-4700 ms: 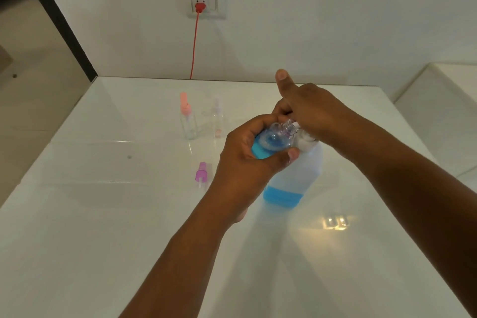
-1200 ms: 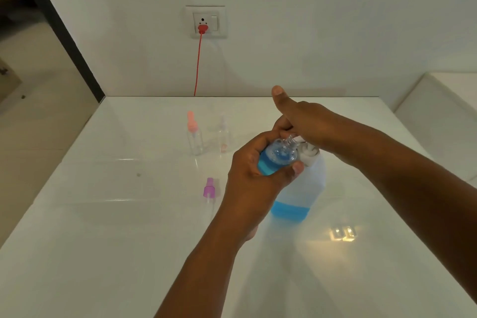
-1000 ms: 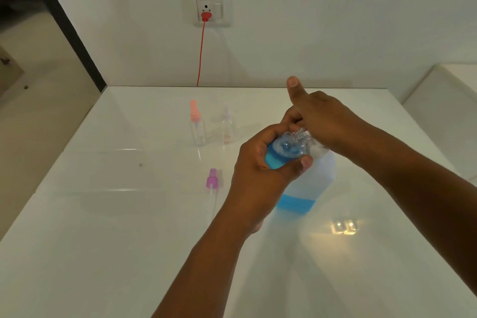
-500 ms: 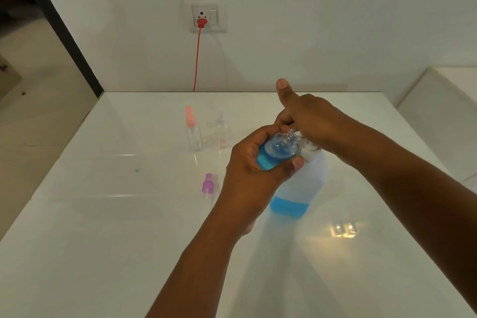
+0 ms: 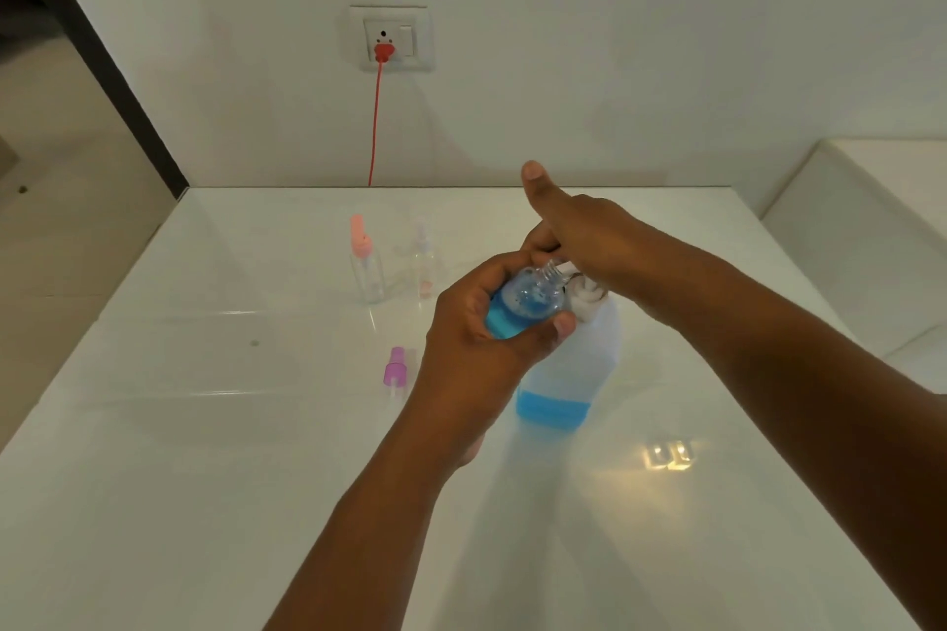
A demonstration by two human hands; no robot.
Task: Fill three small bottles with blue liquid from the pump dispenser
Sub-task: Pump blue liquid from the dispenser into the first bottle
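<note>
Bottles: 1 small bottle gripped, 2 standing bottles, 1 dispenser, 2 hands

We see a glossy white table mirroring the light, a clear plastic small bottle, a translucent, milky plastic pump dispenser, a shiny pink-purple plastic spray cap, and a matt wall.

Bare forearms, bare hands, sleeveless.

Dim, soft picture; lamp glare on the glossy table, edges bowed
</note>
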